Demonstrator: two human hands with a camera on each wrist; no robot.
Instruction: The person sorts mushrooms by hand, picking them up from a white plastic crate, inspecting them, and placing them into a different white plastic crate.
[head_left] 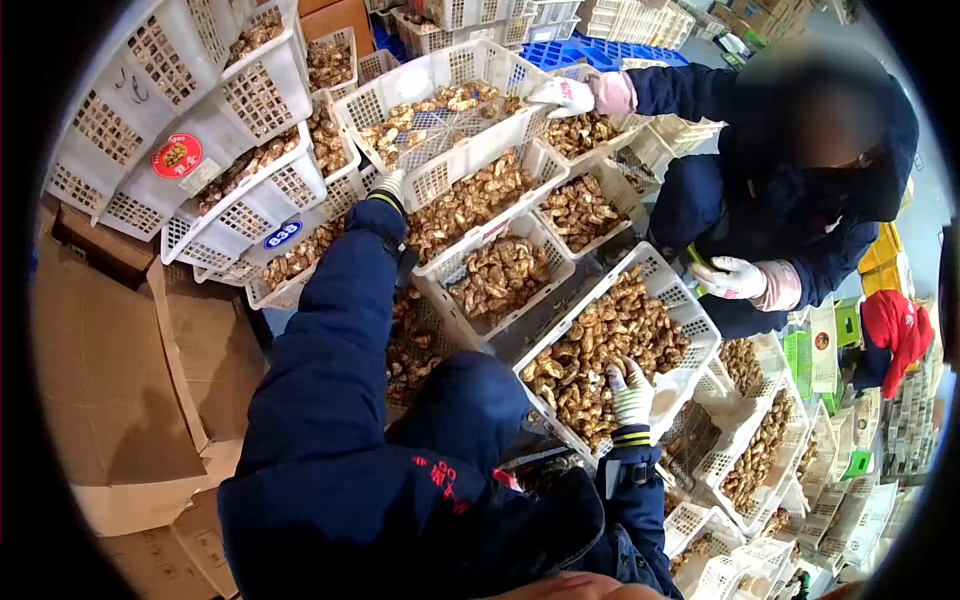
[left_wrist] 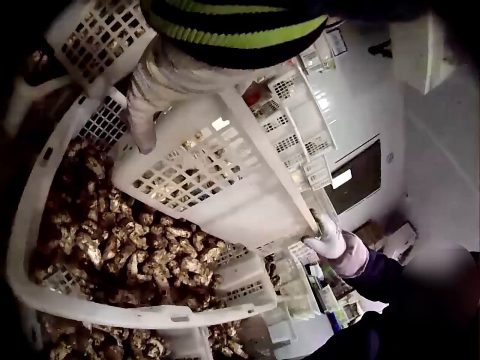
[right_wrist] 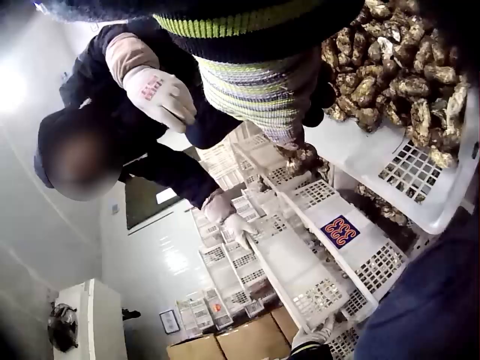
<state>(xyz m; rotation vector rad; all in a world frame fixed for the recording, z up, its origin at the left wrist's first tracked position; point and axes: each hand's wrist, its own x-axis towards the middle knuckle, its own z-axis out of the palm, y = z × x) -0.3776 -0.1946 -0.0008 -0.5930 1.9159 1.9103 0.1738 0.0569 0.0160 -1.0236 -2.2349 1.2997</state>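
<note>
Gripping the near end of the sparsely filled crate [left_wrist: 259,206], our left hand [head_left: 390,188] had its fingers curled over the rim, while the other person's gloved hand [head_left: 563,95] touched the far end. The crate was ahead of us to the left, just beside a fuller crate [head_left: 494,229]; whether it rested or hung clear, we could not tell. Our right hand [head_left: 632,395] lay well apart from it, partly open, fingertips down on the mushrooms [head_left: 610,330] in a heaped crate [right_wrist: 345,142]; whether they pinched one, we could not tell.

In our judgement, a firm hold called for both ends kept at one height, so the loose contents would not slide, and fingers clear of the neighbouring rim. A light right hand seemed wisest, since the mushrooms looked easy to bruise.

In the head view, the sparse crate's long axis ran slantwise, from our left hand up and rightward to the other person's glove. Its mouth faced upward, towards us.
</note>
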